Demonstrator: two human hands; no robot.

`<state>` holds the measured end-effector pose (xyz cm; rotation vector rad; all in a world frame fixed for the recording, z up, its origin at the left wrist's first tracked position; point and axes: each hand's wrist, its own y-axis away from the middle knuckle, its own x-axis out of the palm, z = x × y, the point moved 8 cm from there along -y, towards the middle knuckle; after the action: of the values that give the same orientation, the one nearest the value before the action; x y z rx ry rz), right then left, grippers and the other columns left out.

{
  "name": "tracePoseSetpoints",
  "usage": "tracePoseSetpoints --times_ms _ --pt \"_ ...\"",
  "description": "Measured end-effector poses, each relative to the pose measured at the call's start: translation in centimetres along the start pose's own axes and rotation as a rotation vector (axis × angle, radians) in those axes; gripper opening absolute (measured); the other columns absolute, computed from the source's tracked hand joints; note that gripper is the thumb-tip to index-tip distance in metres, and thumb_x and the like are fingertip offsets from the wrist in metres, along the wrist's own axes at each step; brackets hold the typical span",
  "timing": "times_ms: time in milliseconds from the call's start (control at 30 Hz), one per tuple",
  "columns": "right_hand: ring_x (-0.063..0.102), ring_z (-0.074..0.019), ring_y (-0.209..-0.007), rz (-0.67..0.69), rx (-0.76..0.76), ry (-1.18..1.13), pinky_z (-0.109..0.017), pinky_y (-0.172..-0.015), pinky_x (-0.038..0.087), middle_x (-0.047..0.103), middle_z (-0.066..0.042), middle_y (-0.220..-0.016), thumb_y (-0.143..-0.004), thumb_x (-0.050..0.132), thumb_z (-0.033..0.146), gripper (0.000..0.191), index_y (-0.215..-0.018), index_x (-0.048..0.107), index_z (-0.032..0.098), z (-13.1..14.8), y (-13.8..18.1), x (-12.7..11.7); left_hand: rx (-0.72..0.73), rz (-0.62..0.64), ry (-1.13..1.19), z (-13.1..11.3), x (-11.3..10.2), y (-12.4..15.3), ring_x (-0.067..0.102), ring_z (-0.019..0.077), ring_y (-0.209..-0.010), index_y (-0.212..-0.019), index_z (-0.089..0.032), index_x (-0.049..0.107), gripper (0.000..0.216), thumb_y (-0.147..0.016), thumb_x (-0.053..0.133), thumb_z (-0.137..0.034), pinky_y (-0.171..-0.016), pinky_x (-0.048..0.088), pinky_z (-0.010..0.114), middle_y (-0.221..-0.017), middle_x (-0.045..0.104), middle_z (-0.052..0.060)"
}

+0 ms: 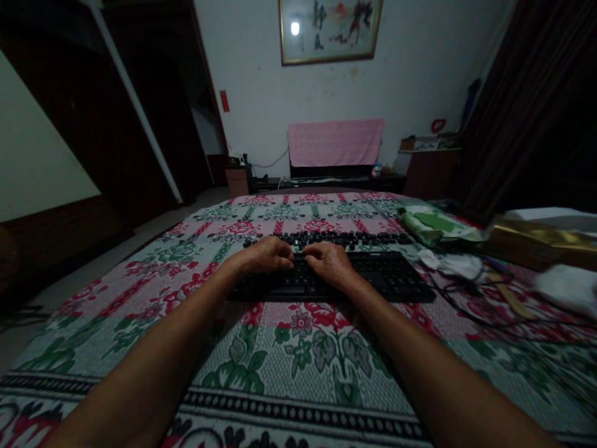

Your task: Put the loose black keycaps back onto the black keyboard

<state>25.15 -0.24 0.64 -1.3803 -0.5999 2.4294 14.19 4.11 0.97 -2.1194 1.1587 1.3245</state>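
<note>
A black keyboard (387, 277) lies flat on a bed cover with a red and green flower pattern (298, 348). My left hand (267, 255) and my right hand (330, 262) rest on the keyboard's left half. Their curled fingers almost meet over the keys. Both hands are closed, fingertips pressed down among the keys; what they pinch, if anything, is hidden. Just beyond the keyboard runs a row of black keycaps (347, 238) on the cover.
To the right lie a green and white cloth (431, 225), a gold box (536, 242), white cloths (566, 286) and dark cables (471, 298). Behind the bed stands a low cabinet with a pink towel (336, 142) draped over a screen. A dark doorway is at the left.
</note>
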Motion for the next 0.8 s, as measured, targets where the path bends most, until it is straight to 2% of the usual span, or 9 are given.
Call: tracePoseSetpoints --times_ms 133,300,500,800 --pt "0.057 -0.0112 -0.074 0.085 -0.005 -0.142 -0.019 -0.067 0.041 0.066 0.0 -0.082 -0.069 0.05 0.026 0.023 -0.085 0.064 0.02 0.7 -0.1 0.7 0.04 -0.025 -0.076 -0.5 0.1 0.6 0.044 0.0077 -0.053 -0.084 -0.016 0.06 0.028 -0.064 0.05 -0.032 -0.049 0.031 0.017 -0.06 0.053 -0.003" --pt "0.057 -0.0107 -0.067 0.214 -0.035 -0.143 -0.017 -0.057 0.038 0.066 0.002 -0.073 -0.069 0.049 0.028 0.021 -0.079 0.066 0.02 1.3 0.3 1.6 0.029 0.01 -0.043 0.1 0.4 0.5 0.045 0.0083 -0.051 -0.085 -0.016 0.06 0.03 -0.063 0.05 -0.033 -0.048 0.032 0.018 -0.06 0.054 -0.003" --pt "0.056 -0.01 -0.062 0.248 -0.027 -0.134 -0.017 -0.054 0.037 0.066 0.002 -0.07 -0.07 0.047 0.03 0.023 -0.077 0.066 0.019 1.3 0.4 1.9 0.025 0.1 0.029 0.0 1.4 0.5 0.044 0.007 -0.049 -0.084 -0.016 0.059 0.028 -0.062 0.051 -0.031 -0.045 0.031 0.016 -0.057 0.051 -0.003" --pt "0.054 -0.0084 -0.057 0.286 -0.058 -0.108 -0.017 -0.049 0.033 0.065 0.002 -0.066 -0.07 0.047 0.034 0.024 -0.073 0.067 0.02 1.7 0.5 1.8 -0.023 0.127 0.058 0.2 1.9 0.1 0.043 0.0062 -0.047 -0.082 -0.015 0.059 0.027 -0.061 0.053 -0.032 -0.043 0.031 0.015 -0.056 0.051 -0.003"
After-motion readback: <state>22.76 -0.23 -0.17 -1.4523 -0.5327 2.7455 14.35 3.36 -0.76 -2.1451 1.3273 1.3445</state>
